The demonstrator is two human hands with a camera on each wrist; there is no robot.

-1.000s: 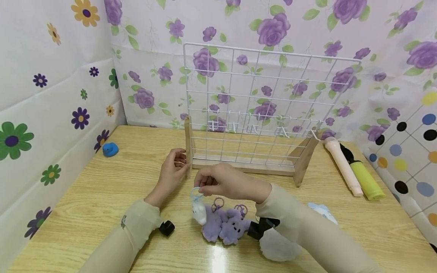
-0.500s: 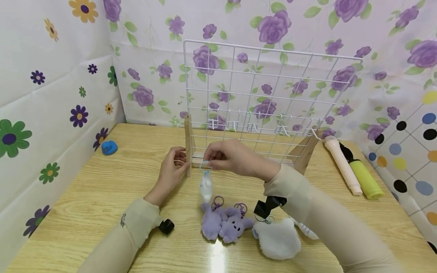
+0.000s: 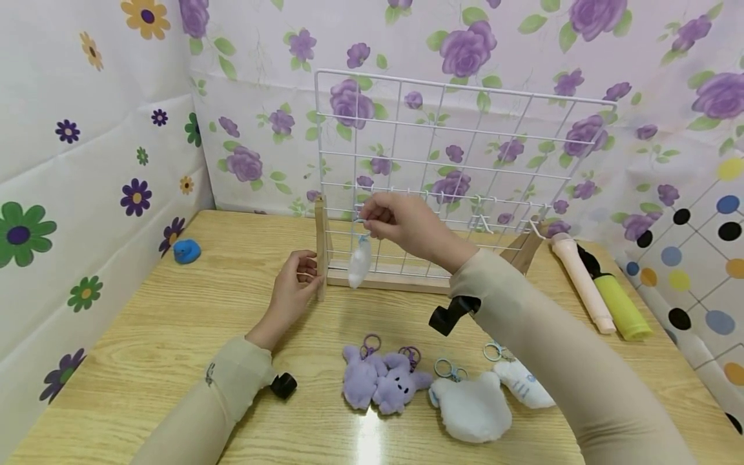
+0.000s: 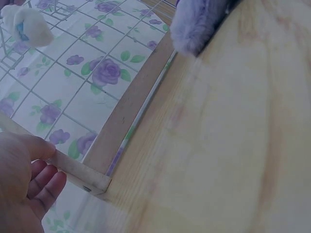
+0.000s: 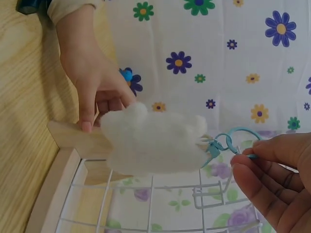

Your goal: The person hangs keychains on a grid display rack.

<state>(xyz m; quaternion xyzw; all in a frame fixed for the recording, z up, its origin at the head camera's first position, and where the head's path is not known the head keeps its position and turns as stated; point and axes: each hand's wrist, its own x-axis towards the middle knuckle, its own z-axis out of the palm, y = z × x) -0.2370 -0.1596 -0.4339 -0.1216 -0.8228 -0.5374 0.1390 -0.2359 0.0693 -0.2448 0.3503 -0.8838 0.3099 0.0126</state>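
Observation:
My right hand [image 3: 407, 226] pinches the light-blue key ring [image 5: 244, 129] of a white plush keychain [image 3: 360, 263] between thumb and fingers. The plush hangs below the hand, in front of the lower left of a white wire grid rack [image 3: 465, 86]. In the right wrist view, a white wire hook [image 5: 195, 192] on the grid is close to the ring; whether they touch I cannot tell. My left hand [image 3: 292, 287] holds the rack's left wooden upright [image 3: 320, 239], thumb and fingers about its edge. The right hand covers some of the rack's hooks in the head view.
Two purple plush keychains [image 3: 361, 381] lie at the front middle of the table. Beside them are a white plush keychain [image 3: 473, 410] and another white one [image 3: 526, 386], partly under the right forearm. A blue duck [image 3: 186, 251] sits left; a pink tube [image 3: 584, 284] and yellow-green pump-like object [image 3: 623, 307] lie right.
My right hand has lifted the white plush keychain from over the purple plushes, up and away towards the grid's hooks. My left hand has stayed at the wooden upright.

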